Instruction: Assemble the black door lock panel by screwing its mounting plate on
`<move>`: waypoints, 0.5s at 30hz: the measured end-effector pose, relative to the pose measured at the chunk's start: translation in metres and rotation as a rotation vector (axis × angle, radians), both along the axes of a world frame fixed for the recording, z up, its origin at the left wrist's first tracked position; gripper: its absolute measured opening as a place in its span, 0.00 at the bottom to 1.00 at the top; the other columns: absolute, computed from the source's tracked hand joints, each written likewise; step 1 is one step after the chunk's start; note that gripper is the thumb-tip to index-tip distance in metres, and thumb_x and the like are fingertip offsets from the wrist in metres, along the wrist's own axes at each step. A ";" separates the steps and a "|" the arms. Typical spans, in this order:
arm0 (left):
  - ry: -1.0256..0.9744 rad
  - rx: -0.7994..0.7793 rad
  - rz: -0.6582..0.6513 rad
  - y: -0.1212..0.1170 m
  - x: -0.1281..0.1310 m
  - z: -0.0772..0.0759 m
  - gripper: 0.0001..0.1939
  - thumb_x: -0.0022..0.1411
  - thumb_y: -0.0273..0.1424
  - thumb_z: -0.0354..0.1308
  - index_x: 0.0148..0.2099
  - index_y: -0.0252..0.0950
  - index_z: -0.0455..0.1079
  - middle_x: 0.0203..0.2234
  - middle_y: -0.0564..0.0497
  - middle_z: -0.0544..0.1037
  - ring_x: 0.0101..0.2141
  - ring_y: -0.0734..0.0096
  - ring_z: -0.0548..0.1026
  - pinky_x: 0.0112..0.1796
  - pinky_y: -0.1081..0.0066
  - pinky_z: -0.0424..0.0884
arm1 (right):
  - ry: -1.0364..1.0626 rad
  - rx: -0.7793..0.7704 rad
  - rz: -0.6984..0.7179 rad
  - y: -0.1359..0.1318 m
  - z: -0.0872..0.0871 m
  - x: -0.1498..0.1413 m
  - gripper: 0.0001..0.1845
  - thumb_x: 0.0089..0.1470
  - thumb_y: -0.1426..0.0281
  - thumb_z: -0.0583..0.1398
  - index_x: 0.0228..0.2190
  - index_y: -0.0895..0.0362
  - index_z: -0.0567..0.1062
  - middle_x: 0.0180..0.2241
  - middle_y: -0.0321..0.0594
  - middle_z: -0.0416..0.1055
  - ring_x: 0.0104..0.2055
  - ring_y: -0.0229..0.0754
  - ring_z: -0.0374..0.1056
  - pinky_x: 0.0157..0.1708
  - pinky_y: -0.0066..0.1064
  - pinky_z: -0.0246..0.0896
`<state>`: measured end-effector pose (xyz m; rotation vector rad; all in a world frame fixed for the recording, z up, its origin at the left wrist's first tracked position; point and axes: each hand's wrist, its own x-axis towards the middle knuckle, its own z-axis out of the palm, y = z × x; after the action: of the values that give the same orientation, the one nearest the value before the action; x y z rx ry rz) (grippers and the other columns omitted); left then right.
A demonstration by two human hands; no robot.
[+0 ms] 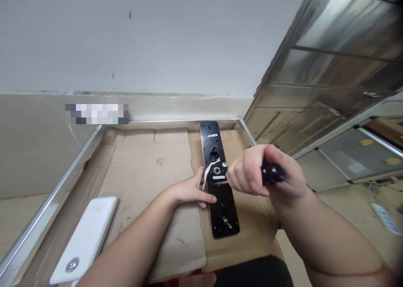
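A long black door lock panel [225, 213] lies back side up on the cardboard, with screw holes, small labels and a square-holed hub showing. A white ribbon cable [207, 174] loops over its left edge. My left hand [195, 191] grips that left edge, thumb on top and fingers along the side. Wrapped round the black handle of a screwdriver [273, 173], my right hand [261, 171] is closed just right of the panel. The thin shaft points left over the panel's middle; I cannot tell whether its tip touches. Near the panel's lower end a metal spindle [227, 223] sticks up.
Cardboard sheets [151, 165] cover the metal-rimmed workbench, which stands against a wall [141, 48]. A white slab with a round silver spot [91, 232] lies at the left. A metal cabinet or door [308, 60] rises at the right; a power strip [385, 219] is on the floor.
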<state>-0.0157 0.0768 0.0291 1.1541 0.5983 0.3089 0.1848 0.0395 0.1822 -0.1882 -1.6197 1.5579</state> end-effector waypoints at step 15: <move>0.104 0.547 0.232 0.010 -0.009 0.002 0.58 0.48 0.37 0.74 0.71 0.42 0.41 0.50 0.44 0.64 0.42 0.64 0.70 0.51 0.51 0.69 | 0.185 0.011 -0.124 -0.003 -0.008 -0.013 0.24 0.63 0.44 0.50 0.36 0.49 0.70 0.15 0.25 0.56 0.14 0.32 0.48 0.21 0.28 0.56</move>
<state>-0.0244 0.0867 0.0312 1.6351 0.7673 0.6415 0.1721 0.0369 0.1740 -0.1324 -1.4450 1.4285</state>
